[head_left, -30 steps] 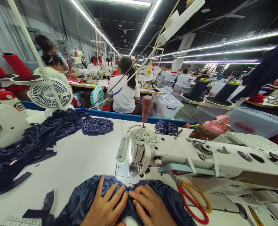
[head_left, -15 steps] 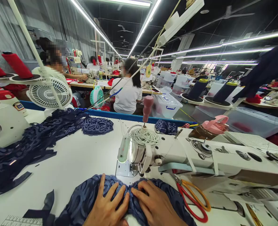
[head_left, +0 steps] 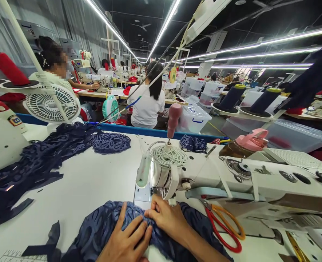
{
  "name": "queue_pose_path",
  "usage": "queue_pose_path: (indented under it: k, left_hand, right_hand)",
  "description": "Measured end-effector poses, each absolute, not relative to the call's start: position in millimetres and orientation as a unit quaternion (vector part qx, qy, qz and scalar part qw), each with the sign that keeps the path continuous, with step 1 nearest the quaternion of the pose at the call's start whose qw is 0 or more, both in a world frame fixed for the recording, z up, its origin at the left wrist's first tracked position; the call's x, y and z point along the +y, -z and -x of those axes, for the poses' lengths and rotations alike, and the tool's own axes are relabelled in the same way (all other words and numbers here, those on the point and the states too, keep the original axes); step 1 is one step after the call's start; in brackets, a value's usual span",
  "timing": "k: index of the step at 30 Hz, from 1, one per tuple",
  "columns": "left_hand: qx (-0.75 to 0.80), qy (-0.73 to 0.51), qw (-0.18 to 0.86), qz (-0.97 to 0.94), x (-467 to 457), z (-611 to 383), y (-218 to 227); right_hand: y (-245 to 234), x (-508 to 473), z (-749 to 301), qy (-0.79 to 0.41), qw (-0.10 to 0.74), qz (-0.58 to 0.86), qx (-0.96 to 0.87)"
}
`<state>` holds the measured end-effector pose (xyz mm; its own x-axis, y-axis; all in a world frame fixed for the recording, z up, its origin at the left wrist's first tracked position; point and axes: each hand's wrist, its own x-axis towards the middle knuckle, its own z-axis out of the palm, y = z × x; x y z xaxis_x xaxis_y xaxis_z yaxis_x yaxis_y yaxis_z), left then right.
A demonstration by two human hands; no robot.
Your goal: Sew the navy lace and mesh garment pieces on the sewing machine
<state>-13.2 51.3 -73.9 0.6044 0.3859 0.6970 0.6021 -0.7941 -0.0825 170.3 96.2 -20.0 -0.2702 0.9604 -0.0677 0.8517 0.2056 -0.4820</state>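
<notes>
A navy lace piece [head_left: 98,222] with a scalloped edge lies across the front of the white table, partly beneath both hands. My left hand [head_left: 129,238] rests flat on it, fingers stretched and apart. Close to the needle area of the sewing machine [head_left: 163,176], my right hand [head_left: 167,218] has its fingers curled, with thumb and index finger pinching the upper edge of the lace. The presser foot is partly hidden behind those fingers. Right of the hand lie scissors [head_left: 226,229] with red and orange handles.
Navy lace and scraps [head_left: 40,156] cover the table's left side, beside a white fan [head_left: 51,103]. A pink-lidded bottle [head_left: 245,143] stands behind the machine arm. A ruler [head_left: 21,256] is at the front left. Other people [head_left: 147,98] sit beyond the blue table edge.
My right hand has moved forward toward the presser foot, its fingers going from spread on the lace to pinching its edge. My left hand stays nearly in place. The view has shifted slightly.
</notes>
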Motion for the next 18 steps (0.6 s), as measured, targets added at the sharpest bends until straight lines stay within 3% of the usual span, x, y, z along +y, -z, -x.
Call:
queue_pose_path:
  k: [7, 10, 16, 18]
  left_hand:
    - [-0.294, 0.350, 0.155, 0.876, 47, 15, 79]
    - [-0.292, 0.353, 0.147, 0.877, 46, 16, 73]
    - [-0.391, 0.285, -0.038, 0.874, 63, 13, 36]
    - [-0.406, 0.282, -0.057, 0.867, 74, 11, 27]
  right_hand:
    - [16, 90, -184, -0.187, 0.135, 0.551, -0.802]
    - [17, 84, -208, -0.101, 0.143, 0.540, -0.823]
    - [19, 69, -224, 0.042, 0.159, 0.481, -0.861]
    - [18, 55, -216, 0.106, 0.178, 0.442, -0.872]
